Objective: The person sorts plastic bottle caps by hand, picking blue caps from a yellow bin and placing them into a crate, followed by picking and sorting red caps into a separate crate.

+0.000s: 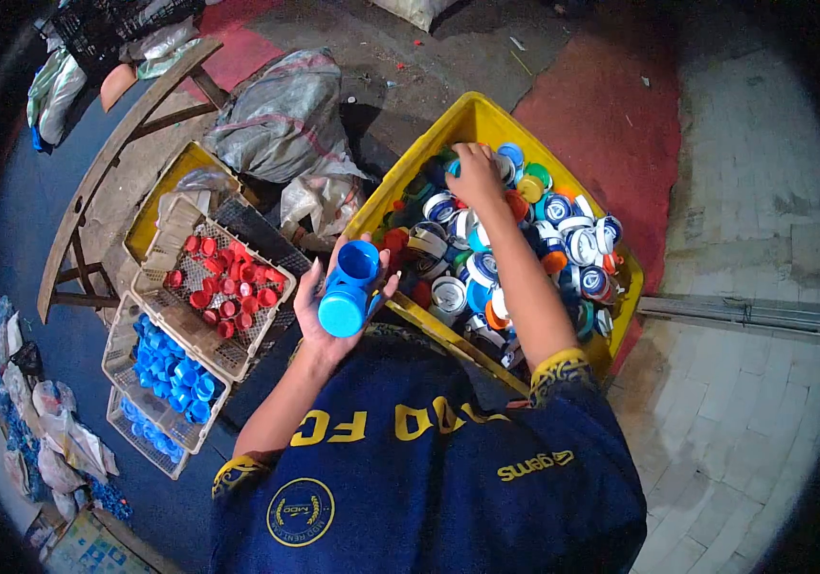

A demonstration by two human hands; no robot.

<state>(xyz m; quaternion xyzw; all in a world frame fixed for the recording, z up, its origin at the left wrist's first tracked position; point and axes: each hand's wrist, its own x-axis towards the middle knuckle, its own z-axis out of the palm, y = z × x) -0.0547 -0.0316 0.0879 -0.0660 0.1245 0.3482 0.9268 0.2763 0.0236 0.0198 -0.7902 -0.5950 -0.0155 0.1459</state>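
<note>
Blue caps (343, 308) lie in my left hand (322, 330), palm up with the fingers curled around them; one of them shows its open, hollow side. This hand is just off the near left edge of a large yellow crate (412, 318). Over the far part of that crate, my right hand (474, 175) reaches down among mixed caps (486, 268) in white, blue, green, orange and yellow. Its fingers are bent at a blue-green cap, and their tips are partly hidden, so a grip cannot be made out.
Left of me, a crate of red caps (228, 287) stands beside crates of blue caps (173, 368) and light blue caps (150, 429). Behind them are a grey sack (281, 115) and a curved wooden bench (94, 182). Red matting (611, 124) lies beyond the yellow crate.
</note>
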